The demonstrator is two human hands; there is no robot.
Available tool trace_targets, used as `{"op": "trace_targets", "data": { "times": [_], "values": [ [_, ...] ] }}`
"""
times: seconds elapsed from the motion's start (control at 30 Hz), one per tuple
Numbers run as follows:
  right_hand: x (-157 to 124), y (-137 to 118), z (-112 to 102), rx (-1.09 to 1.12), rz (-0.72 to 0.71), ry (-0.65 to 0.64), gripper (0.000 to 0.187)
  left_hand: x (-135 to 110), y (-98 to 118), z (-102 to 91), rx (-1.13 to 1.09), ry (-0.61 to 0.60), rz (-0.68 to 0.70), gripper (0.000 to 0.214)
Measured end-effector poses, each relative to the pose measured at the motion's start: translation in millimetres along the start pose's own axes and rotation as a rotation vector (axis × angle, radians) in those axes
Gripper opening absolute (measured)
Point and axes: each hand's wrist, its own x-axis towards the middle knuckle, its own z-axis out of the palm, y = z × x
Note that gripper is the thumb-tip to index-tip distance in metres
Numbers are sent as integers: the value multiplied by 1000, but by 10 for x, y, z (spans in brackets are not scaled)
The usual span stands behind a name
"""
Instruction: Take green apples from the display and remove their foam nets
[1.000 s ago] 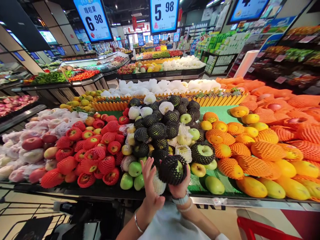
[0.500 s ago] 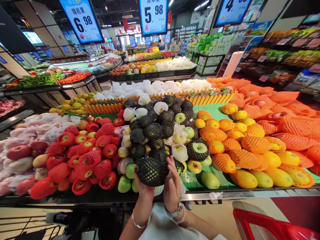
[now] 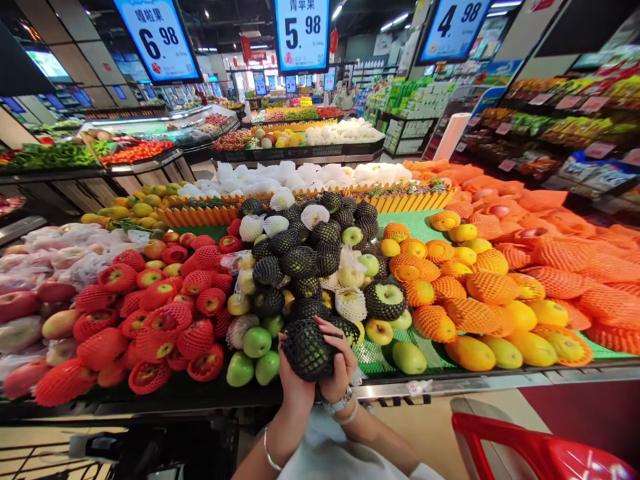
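- Both hands share one grip on a black-netted apple [image 3: 306, 348]: left hand [image 3: 295, 387] cups it from below, right hand [image 3: 339, 363] wraps over its right side, fingers [image 3: 336, 330] curled across the top.
- Grip state: both hands pressed shut around the fruit; palms and fingers touch the foam net.
- Apple is lifted clear of the display, held just in front of the counter edge [image 3: 450, 385], close to the person's chest.
- Wrists: watch [image 3: 341, 402] and thin band on the right; silver bangle [image 3: 269, 453] on the left.
- Just left of the grip: bare green apples [image 3: 256, 341], several together at the counter front.
- Just behind the grip: pile of black-netted apples [image 3: 300, 261], with a few white-netted ones [image 3: 350, 303] mixed in.
- Just right of the grip: loose yellow-green apple [image 3: 379, 331] and a green mango [image 3: 409, 357] on green mesh matting [image 3: 425, 223].
- Further left: red-netted apples [image 3: 150, 313]; beyond them, pale-wrapped fruit [image 3: 60, 260].
- Further right: orange-netted mangoes [image 3: 480, 287], plus bare yellow ones [image 3: 550, 312].
- Behind the pile: yellow picket divider [image 3: 410, 199], then white-wrapped fruit [image 3: 300, 177].
- Overhead: price screens reading 6.98 [image 3: 159, 39], 5.98 [image 3: 303, 30] and 4.98 [image 3: 453, 27].
- Below right of the grip: red plastic rim [image 3: 525, 450]; below left, dark cart frame [image 3: 165, 447].
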Motion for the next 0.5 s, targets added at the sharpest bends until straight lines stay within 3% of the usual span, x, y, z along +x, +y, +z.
{"op": "trace_targets", "data": {
  "times": [0.1,0.17,0.23,0.37,0.43,0.5],
  "values": [
    [70,-42,22,37,87,88,22,-49,29,99,-52,127,-41,45],
    [111,-51,52,38,159,170,21,-76,100,215,5,110,-3,54],
    [149,-49,67,20,247,236,23,-95,199,326,143,43,154,63],
    [164,-28,52,75,505,280,27,-87,415,409,643,-76,732,82],
    [127,-16,44,121,594,259,27,-66,504,395,877,-206,859,79],
    [78,-9,45,152,632,248,26,-51,566,379,988,-293,865,58]
  ]
}}
